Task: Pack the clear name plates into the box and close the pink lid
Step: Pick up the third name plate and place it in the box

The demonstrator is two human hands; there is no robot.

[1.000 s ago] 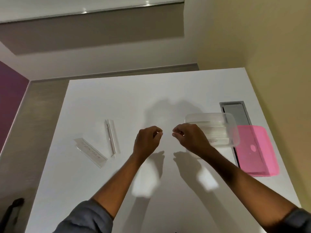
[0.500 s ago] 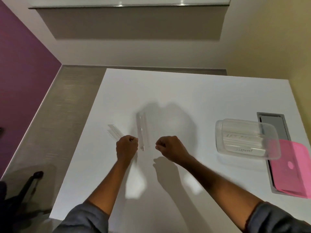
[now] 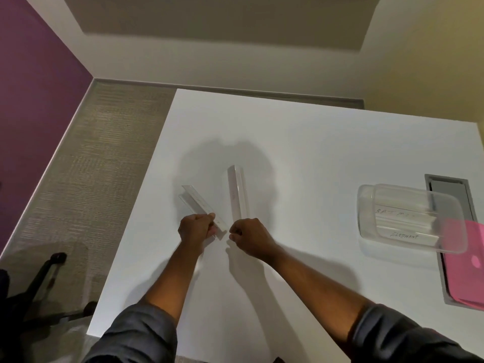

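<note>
Box (image 3: 408, 221) holds plates lettered "ELEPHANT"; left hand (image 3: 195, 227) grips another plate (image 3: 200, 208)

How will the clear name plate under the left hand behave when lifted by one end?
The angled name plate looks like a thin, straight folded strip, so probably stiff and light. Its glossy clear surface suggests it may slip in the left hand, which pinches only its near end. The long overhang could pivot or sag slightly.

White table (image 3: 301, 142), two clear name plates (image 3: 237, 193) (image 3: 195, 199) lying mid-table, clear box (image 3: 408, 221) right, pink lid (image 3: 468, 263) beside it
</note>
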